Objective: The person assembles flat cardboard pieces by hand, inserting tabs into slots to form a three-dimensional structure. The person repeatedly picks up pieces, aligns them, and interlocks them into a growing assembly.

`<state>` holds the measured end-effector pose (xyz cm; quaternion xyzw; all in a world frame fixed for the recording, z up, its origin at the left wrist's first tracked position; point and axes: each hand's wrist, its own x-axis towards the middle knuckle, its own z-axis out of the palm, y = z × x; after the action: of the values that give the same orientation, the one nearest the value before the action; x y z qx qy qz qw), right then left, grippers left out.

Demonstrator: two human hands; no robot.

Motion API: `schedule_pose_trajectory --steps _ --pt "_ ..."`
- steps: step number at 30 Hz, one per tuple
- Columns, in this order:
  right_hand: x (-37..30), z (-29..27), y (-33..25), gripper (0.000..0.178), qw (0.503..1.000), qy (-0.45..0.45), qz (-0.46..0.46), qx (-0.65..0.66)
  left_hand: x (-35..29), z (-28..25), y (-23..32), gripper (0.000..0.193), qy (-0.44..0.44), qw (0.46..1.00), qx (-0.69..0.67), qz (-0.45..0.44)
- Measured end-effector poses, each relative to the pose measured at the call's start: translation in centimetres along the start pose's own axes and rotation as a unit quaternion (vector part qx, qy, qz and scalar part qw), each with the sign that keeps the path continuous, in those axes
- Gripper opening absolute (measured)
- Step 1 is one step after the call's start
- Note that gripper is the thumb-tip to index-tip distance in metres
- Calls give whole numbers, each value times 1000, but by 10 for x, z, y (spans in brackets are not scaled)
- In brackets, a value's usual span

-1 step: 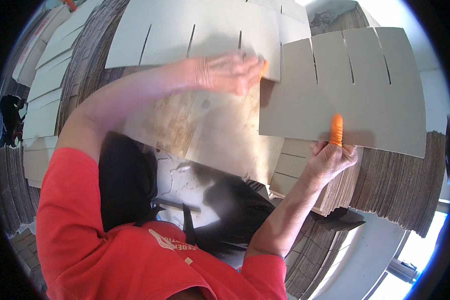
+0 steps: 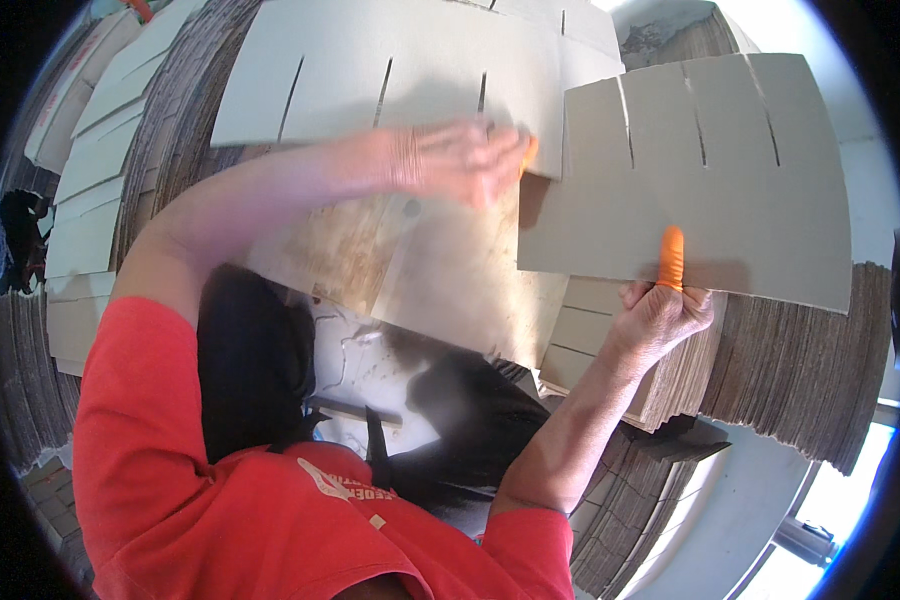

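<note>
My right hand [image 2: 667,318] pinches the near edge of a grey slotted cardboard sheet [image 2: 770,220]. Its thumb, in an orange rubber finger cover [image 2: 672,256], lies on top, and the other fingers are bent under the edge. My left hand [image 2: 465,160] reaches across to the near right corner of another, wider slotted cardboard sheet [image 2: 340,75]. Motion smears its fingers, but they look closed on that sheet's edge; an orange cover [image 2: 529,155] shows at a fingertip. The right-hand sheet sits beside the wider one, several slits running in from its far edge.
A stained wooden board [image 2: 440,270] lies in front of me, above my dark-trousered legs. Thick stacks of cardboard stand at the right [image 2: 795,360] and along the left [image 2: 175,110]. Overlapping pale sheets [image 2: 90,235] lie at the far left. A metal cylinder [image 2: 808,541] is at lower right.
My left hand has moved slightly toward me, and the wider sheet's near edge has come along with it. My right hand and its sheet have hardly moved.
</note>
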<state>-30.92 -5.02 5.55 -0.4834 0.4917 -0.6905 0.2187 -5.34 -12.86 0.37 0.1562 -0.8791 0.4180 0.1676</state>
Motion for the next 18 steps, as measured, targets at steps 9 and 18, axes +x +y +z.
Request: schedule_pose_trajectory --steps 9,18 --pt "-12 14 15 21 998 -7 30 -52 13 -49 69 46 5 934 -314 -171" --pt "-18 30 7 21 995 -21 88 -39 -4 122 -125 43 -6 888 -35 -458"
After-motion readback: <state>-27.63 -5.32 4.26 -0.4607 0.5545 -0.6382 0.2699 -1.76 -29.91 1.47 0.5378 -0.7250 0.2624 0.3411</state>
